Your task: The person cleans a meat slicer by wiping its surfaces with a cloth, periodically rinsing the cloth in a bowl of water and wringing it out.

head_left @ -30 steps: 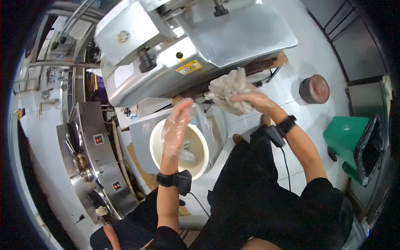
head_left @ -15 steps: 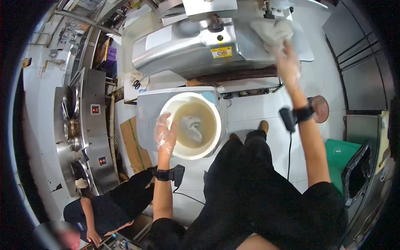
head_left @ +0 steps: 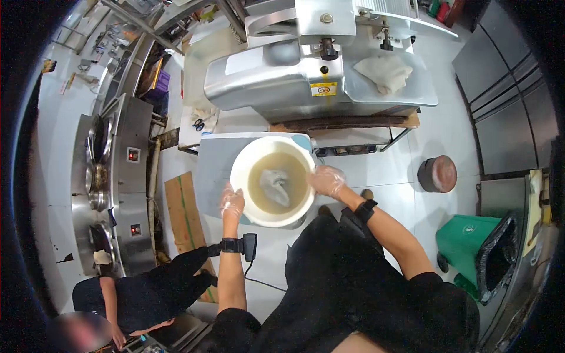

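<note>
A white basin of cloudy water stands on a grey lidded box. A pale, soft piece lies in the water. My left hand, in a clear plastic glove, grips the basin's left rim. On the opposite side, my right hand, gloved too, is closed on the right rim. Another pale lump rests on the metal tray of the steel slicing machine.
A person in dark clothes is at the lower left beside a steel stove counter. Black scissors lie by the machine. A brown round container and a green bin stand at the right.
My right hand has come down from the pale lump on the machine's tray to the basin's right rim. My left hand stays at the left rim. The view has shifted a little.
</note>
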The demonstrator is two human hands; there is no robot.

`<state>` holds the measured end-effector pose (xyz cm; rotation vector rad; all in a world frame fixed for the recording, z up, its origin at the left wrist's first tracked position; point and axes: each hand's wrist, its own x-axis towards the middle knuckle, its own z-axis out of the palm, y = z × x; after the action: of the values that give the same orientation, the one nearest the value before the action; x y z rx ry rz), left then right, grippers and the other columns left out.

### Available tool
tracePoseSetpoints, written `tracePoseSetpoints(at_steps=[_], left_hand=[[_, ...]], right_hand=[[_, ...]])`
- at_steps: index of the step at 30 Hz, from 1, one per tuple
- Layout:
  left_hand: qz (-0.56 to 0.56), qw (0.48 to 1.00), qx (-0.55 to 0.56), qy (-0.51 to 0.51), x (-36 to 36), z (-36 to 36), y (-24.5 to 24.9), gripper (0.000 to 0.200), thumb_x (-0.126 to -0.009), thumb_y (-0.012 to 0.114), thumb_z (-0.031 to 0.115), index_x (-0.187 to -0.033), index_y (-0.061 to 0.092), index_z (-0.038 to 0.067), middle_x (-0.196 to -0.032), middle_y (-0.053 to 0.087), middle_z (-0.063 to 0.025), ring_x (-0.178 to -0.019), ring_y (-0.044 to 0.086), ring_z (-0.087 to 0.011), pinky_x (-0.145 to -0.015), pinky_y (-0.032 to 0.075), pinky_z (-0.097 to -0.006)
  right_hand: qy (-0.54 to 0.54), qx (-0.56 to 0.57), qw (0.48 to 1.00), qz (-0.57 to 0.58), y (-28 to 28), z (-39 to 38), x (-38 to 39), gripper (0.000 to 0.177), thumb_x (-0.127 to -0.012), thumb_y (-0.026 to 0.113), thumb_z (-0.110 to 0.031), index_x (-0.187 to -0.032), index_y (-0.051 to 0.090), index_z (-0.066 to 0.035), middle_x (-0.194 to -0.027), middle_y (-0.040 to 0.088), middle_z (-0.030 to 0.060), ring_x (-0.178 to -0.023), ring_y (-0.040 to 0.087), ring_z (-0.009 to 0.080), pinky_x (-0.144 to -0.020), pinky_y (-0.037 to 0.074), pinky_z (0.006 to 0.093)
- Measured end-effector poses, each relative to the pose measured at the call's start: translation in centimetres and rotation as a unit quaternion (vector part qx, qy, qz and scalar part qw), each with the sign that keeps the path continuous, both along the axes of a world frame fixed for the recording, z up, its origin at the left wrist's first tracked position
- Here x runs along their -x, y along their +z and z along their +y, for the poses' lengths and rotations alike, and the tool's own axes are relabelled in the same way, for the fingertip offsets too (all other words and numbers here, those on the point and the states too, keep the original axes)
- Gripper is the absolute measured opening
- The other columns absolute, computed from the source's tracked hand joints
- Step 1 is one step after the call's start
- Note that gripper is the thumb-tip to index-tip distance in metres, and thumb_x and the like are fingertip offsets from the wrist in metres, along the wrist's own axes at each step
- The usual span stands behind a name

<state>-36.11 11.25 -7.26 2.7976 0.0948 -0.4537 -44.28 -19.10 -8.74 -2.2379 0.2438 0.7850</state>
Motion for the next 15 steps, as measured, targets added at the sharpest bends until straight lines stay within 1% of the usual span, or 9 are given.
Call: tracePoseSetpoints(at_steps=[2, 3, 5, 6, 8, 12, 13, 14, 15], left_hand=[[-0.054, 0.996, -0.042, -0.055, 0.2, -0.5, -0.3, 0.048, -0.09, 0.055, 0.024, -0.133, 0.05, 0.003, -0.129, 0.056, -0.0243, -0.119, 0.054, -0.0385, -0.101, 0.044, -0.0416], [-0.054, 0.996, -0.042, -0.053, 0.7, -1.5, 1.2, 0.048, -0.09, 0.055, 0.024, -0.133, 0.05, 0.003, -0.129, 0.056, -0.0243, -0.119, 0.054, -0.0385, -0.101, 0.044, -0.0416], [-0.149, 0.982, 0.027, -0.112, 1.6, -5.3, 5.8, 0.055, -0.086, 0.06, 0.024, -0.136, 0.049, 0.004, -0.133, 0.053, -0.0232, -0.122, 0.052, -0.0369, -0.103, 0.043, -0.0411], [-0.149, 0.982, 0.028, -0.111, 1.1, -6.4, 5.6, 0.055, -0.086, 0.06, 0.024, -0.136, 0.049, 0.004, -0.133, 0.053, -0.0232, -0.122, 0.052, -0.0369, -0.103, 0.043, -0.0411], [-0.065, 0.962, -0.032, -0.265, 0.0, -8.2, 5.3, 0.06, -0.081, 0.065, 0.022, -0.137, 0.048, 0.006, -0.131, 0.055, -0.0219, -0.122, 0.053, -0.0353, -0.102, 0.044, -0.0419], [-0.149, 0.922, 0.003, -0.357, -1.2, -10.2, 1.8, 0.056, -0.078, 0.067, 0.019, -0.13, 0.051, 0.005, -0.13, 0.056, -0.0204, -0.118, 0.056, -0.0349, -0.099, 0.047, -0.0429], [-0.057, 0.925, -0.05, -0.372, -1.7, -11.4, 2.7, 0.053, -0.078, 0.066, 0.018, -0.127, 0.052, 0.005, -0.125, 0.058, -0.0211, -0.115, 0.058, -0.0353, -0.096, 0.048, -0.0434], [0.035, 0.917, -0.103, -0.383, -2.1, -12.1, 3.3, 0.05, -0.078, 0.066, 0.017, -0.125, 0.053, 0.004, -0.121, 0.06, -0.0218, -0.112, 0.059, -0.0356, -0.094, 0.05, -0.0439], [0.036, 0.917, -0.103, -0.383, -2.6, -12.1, 2.0, 0.05, -0.078, 0.066, 0.017, -0.125, 0.053, 0.004, -0.121, 0.06, -0.0218, -0.112, 0.059, -0.0356, -0.094, 0.05, -0.0439]], right_hand=[[-0.028, 0.033, 0.998, -0.041, 0.5, -0.6, -1.3, 0.052, -0.086, 0.043, -0.052, -0.101, 0.07, -0.009, -0.1, 0.07, 0.0165, -0.095, 0.067, 0.0317, -0.083, 0.051, 0.044], [-0.056, 0.062, 0.993, -0.08, 1.0, -0.7, -1.8, 0.05, -0.086, 0.043, -0.049, -0.101, 0.07, -0.009, -0.098, 0.071, 0.0155, -0.094, 0.067, 0.0317, -0.083, 0.051, 0.0447], [-0.136, 0.037, 0.97, -0.199, 2.1, -0.7, -2.3, 0.041, -0.088, 0.047, -0.041, -0.09, 0.068, -0.006, -0.081, 0.069, 0.0204, -0.081, 0.069, 0.0375, -0.075, 0.054, 0.0472], [-0.119, 0.034, 0.976, -0.181, 2.6, -1.1, -2.9, 0.042, -0.087, 0.049, -0.041, -0.107, 0.064, -0.007, -0.087, 0.069, 0.0214, -0.084, 0.068, 0.0377, -0.075, 0.053, 0.0487], [-0.119, 0.05, 0.971, -0.199, 3.1, -1.5, -4.0, 0.044, -0.087, 0.05, -0.041, -0.113, 0.06, -0.007, -0.089, 0.069, 0.0211, -0.084, 0.068, 0.038, -0.076, 0.052, 0.0492], [-0.138, 0.126, 0.945, -0.269, 3.7, -1.1, -3.9, 0.044, -0.087, 0.054, -0.036, -0.121, 0.055, -0.009, -0.099, 0.068, 0.0186, -0.093, 0.065, 0.0379, -0.078, 0.051, 0.0493], [-0.138, 0.127, 0.945, -0.269, 4.1, -0.9, -3.6, 0.044, -0.087, 0.054, -0.036, -0.121, 0.055, -0.009, -0.099, 0.068, 0.0186, -0.093, 0.065, 0.0379, -0.078, 0.051, 0.0493], [-0.145, 0.15, 0.92, -0.331, 4.5, -0.5, -3.0, 0.042, -0.086, 0.056, -0.031, -0.122, 0.056, -0.009, -0.104, 0.066, 0.0176, -0.097, 0.064, 0.0373, -0.079, 0.052, 0.0483], [-0.151, 0.171, 0.891, -0.392, 4.7, -0.2, -2.5, 0.041, -0.085, 0.058, -0.026, -0.123, 0.056, -0.01, -0.11, 0.065, 0.0165, -0.101, 0.062, 0.0366, -0.08, 0.052, 0.0474]])
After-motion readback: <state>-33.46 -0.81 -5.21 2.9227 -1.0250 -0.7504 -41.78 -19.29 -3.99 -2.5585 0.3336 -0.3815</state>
